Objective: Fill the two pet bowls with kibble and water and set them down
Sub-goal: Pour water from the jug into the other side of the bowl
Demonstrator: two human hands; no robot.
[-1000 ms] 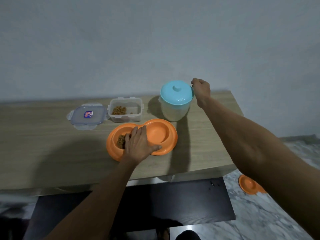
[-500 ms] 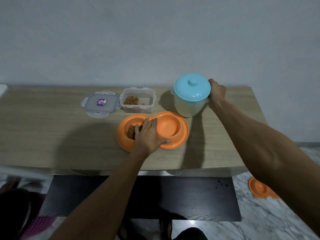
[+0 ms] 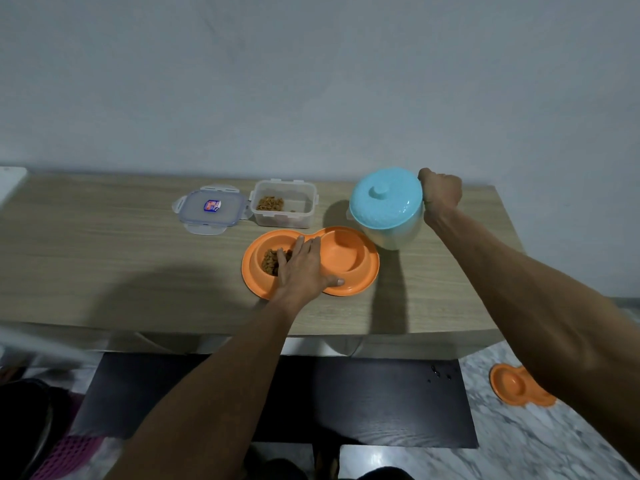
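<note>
Wood-grain laminate covers the long table (image 3: pixel 104 258), which stands against a plain grey wall (image 3: pixel 311 81). At its far left end a white object (image 3: pixel 10 181) pokes into view, too cut off to name.

Well left of your left fingertips and farther back, a clear square plastic lid with a blue seal and a small sticker (image 3: pixel 210 211) lies flat. Just beside it on the right stands a clear rectangular plastic container (image 3: pixel 298 216), open, with brown kibble (image 3: pixel 270 203) in its left part.

Your left hand (image 3: pixel 303 271) lies palm down on the orange plastic double pet bowl (image 3: pixel 356 268). Its fingers (image 3: pixel 304 247) are straight and close together over the ridge between the two wells, and the thumb is splayed along the near rim. A heap of kibble (image 3: pixel 272 263) sits in the left well, right at those fingertips. You cannot tell whether the right well holds water.

Right of the bowl, at its far rim, is a pale plastic jug with a turquoise knobbed lid (image 3: pixel 386 202), the lid tipped toward you. Your right hand (image 3: pixel 441 195) is curled tight against the jug's right side, gripping it. Whether the base touches the table is unclear.

Below the table's near edge runs a dark board (image 3: pixel 346 403). On the grey-veined marble floor (image 3: pixel 519 455), beside your right forearm, lies a second orange double bowl (image 3: pixel 512 386).
</note>
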